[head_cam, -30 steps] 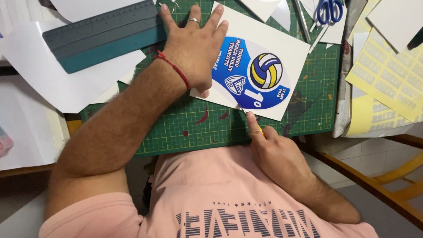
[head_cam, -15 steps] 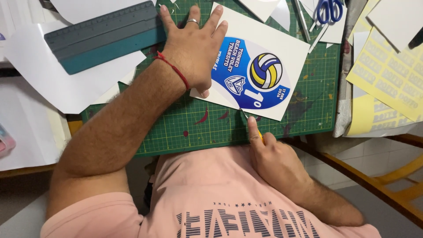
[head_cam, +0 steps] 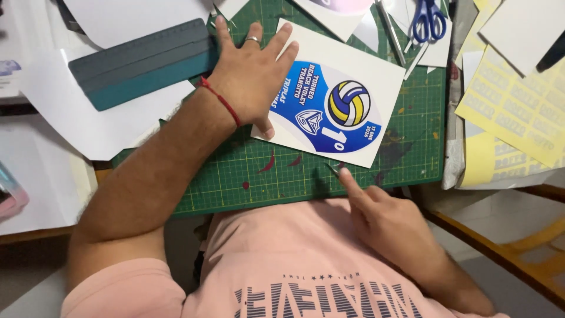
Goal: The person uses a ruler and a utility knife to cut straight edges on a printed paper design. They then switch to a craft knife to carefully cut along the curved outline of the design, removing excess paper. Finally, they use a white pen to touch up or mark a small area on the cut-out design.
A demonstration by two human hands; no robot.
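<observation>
Nearest to me, at the bottom of the frame, a pink shirt is filling the view and hiding the table's near edge. Just above it, my right hand is lying low right of centre, closed round a thin blade whose tip is touching the green cutting mat just below the sheet's lower edge; the handle is buried in the fist, so I cannot tell what kind of knife it is. Farther up, my left hand is pressing open and flat on the white sticker sheet at centre, covering the left end of its blue oval print. Beyond it, a teal ruler is lying at upper left, its right end hidden under my fingers. Blue scissors are being cut off by the top edge, and yellow label sheets are running off the right.
</observation>
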